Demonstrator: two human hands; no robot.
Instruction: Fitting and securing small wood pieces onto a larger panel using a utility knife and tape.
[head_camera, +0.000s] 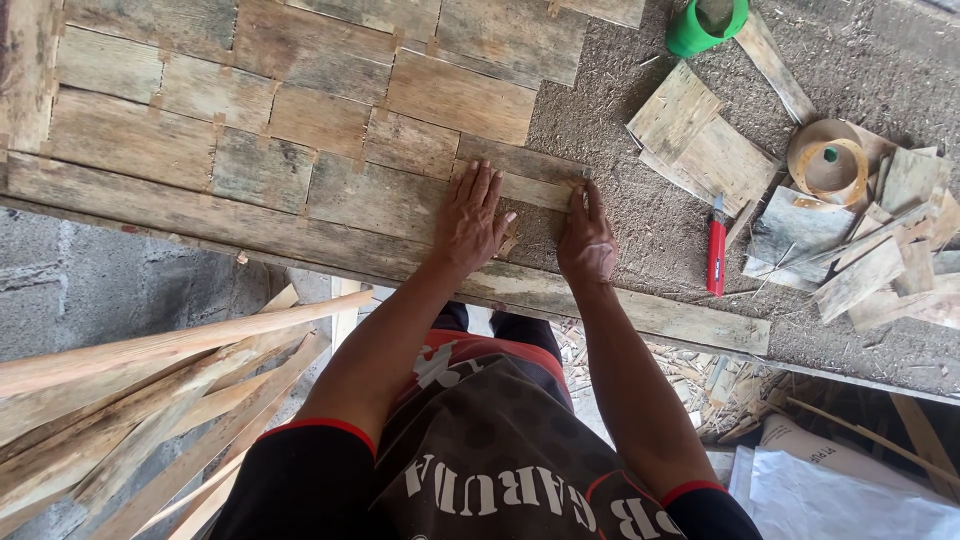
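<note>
Nearest in, the left hand (470, 218) lies flat and spread on the woven mat (300, 120), gripping nothing. Just beside it, the right hand (585, 238) has fingers curled, pressing the end of a flat strip (522, 170) into the weave. Beyond the hands, most of the mat looks woven; loose wood pieces (700, 140) wait further right.

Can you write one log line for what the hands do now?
left hand: flat on woven mat | right hand: pressing strip end | red knife: untouched
</note>
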